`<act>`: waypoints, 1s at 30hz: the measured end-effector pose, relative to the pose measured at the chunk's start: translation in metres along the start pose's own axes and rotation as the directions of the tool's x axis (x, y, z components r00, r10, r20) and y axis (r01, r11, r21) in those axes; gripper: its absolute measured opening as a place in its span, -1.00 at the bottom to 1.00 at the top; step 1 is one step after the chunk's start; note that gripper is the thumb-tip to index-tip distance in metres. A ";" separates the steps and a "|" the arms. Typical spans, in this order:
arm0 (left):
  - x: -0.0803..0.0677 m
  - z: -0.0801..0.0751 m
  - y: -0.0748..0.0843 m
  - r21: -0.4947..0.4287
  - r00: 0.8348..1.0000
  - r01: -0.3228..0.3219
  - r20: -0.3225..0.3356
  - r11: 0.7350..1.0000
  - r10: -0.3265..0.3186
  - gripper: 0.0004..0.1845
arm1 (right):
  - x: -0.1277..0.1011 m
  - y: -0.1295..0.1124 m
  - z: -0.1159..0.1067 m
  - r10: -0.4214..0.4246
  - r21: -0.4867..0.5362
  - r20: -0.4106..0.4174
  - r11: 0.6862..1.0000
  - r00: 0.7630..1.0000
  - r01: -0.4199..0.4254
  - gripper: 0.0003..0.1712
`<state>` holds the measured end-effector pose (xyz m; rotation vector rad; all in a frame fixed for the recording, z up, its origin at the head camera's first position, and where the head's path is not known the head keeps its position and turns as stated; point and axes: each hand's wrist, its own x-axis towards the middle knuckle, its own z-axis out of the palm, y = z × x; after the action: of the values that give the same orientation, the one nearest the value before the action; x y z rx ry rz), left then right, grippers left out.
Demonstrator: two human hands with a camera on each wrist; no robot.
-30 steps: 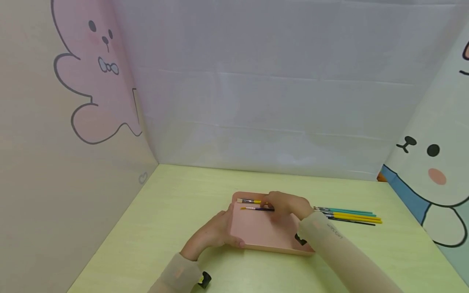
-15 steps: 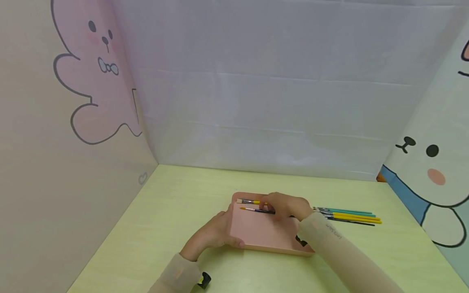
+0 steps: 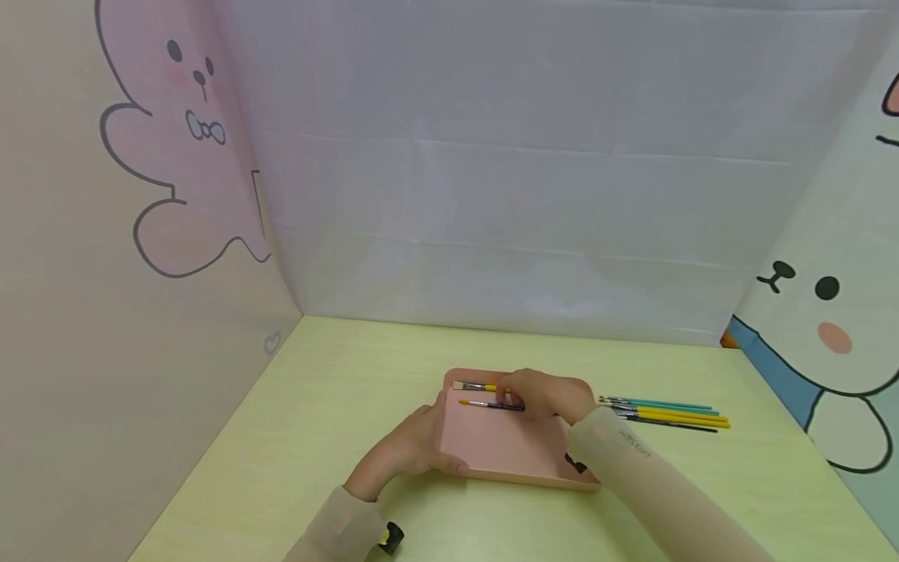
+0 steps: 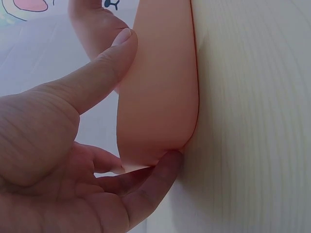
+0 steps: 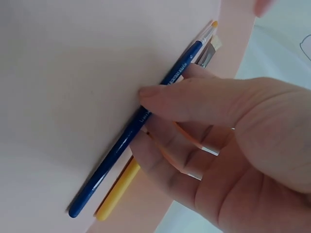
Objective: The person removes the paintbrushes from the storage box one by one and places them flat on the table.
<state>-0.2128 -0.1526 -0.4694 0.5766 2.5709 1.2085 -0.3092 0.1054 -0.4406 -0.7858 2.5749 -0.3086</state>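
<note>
Green table, your workspace, walled by white panels with cartoon animals. Pink tray mid-table; your left hand grips its left edge, thumb on top, fingers curled under. In tray at far rim: blue brush and yellow brush, side by side, long axes left-right, bristle tips pointing left. Your right hand rests over both, thumb on blue brush; whether it truly pinches, hard to tell. Four loose brushes lie on table right of tray, parallel.
</note>
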 end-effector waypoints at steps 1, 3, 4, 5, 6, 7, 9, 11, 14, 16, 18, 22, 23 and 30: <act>0.000 0.000 0.000 0.002 1.000 0.001 0.000 1.000 -0.001 0.20 | 0.001 0.000 0.000 -0.007 -0.004 0.002 1.000 1.000 0.007 -0.38; 0.000 0.000 0.000 0.007 1.000 0.000 0.000 1.000 0.000 0.20 | 0.001 0.000 0.000 -0.021 -0.004 0.002 1.000 1.000 0.021 -0.37; 0.000 0.000 0.000 0.003 1.000 -0.004 0.001 1.000 0.004 0.19 | 0.002 0.000 0.001 -0.029 0.000 0.001 1.000 1.000 0.029 -0.35; 0.000 0.000 0.000 0.003 1.000 -0.006 0.001 1.000 0.006 0.19 | 0.002 0.000 0.001 -0.040 0.005 0.001 0.999 0.999 0.040 -0.34; 0.000 0.000 0.000 0.000 1.000 -0.010 0.002 1.000 0.010 0.18 | 0.002 0.000 0.001 -0.046 0.008 -0.001 0.999 0.999 0.046 -0.32; 0.000 0.000 0.000 0.001 1.000 -0.011 0.003 1.000 0.011 0.18 | 0.003 0.001 0.002 -0.050 0.009 -0.002 0.999 0.999 0.050 -0.32; 0.000 -0.001 0.000 -0.007 1.000 -0.017 0.004 1.000 0.018 0.17 | 0.003 0.001 0.002 -0.059 0.007 -0.009 0.998 0.998 0.059 -0.33; 0.000 -0.001 0.000 -0.010 1.000 -0.022 0.004 1.000 0.022 0.16 | 0.003 0.001 0.002 -0.062 0.009 -0.012 0.998 0.998 0.062 -0.37; 0.001 0.000 -0.001 -0.016 0.999 -0.034 0.004 0.999 0.034 0.14 | 0.002 0.002 0.003 -0.071 0.012 -0.017 0.997 0.997 0.072 -0.43; 0.000 0.000 -0.001 -0.018 0.999 -0.039 0.002 0.999 0.039 0.12 | 0.002 0.003 0.004 -0.079 0.010 -0.018 0.997 0.997 0.079 -0.48; 0.000 0.000 -0.001 -0.016 0.999 -0.040 0.000 0.999 0.040 0.11 | 0.002 0.005 0.004 -0.091 0.007 -0.021 0.996 0.996 0.091 -0.52; -0.001 0.000 0.000 -0.011 0.999 -0.033 -0.001 0.999 0.033 0.10 | 0.000 0.007 0.004 -0.100 0.022 -0.029 0.995 0.995 0.101 -0.50; -0.001 0.000 0.001 -0.008 1.000 -0.027 0.000 1.000 0.027 0.10 | 0.000 0.008 0.004 -0.102 0.024 -0.032 0.994 0.994 0.103 -0.47; 0.000 -0.001 0.001 -0.008 1.000 -0.023 0.003 1.000 0.023 0.12 | -0.006 0.012 -0.004 -0.225 -0.017 -0.080 0.974 0.971 0.224 -0.41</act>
<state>-0.2126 -0.1525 -0.4684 0.6078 2.5623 1.2234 -0.3121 0.1192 -0.4390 -1.0920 2.5652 -0.4065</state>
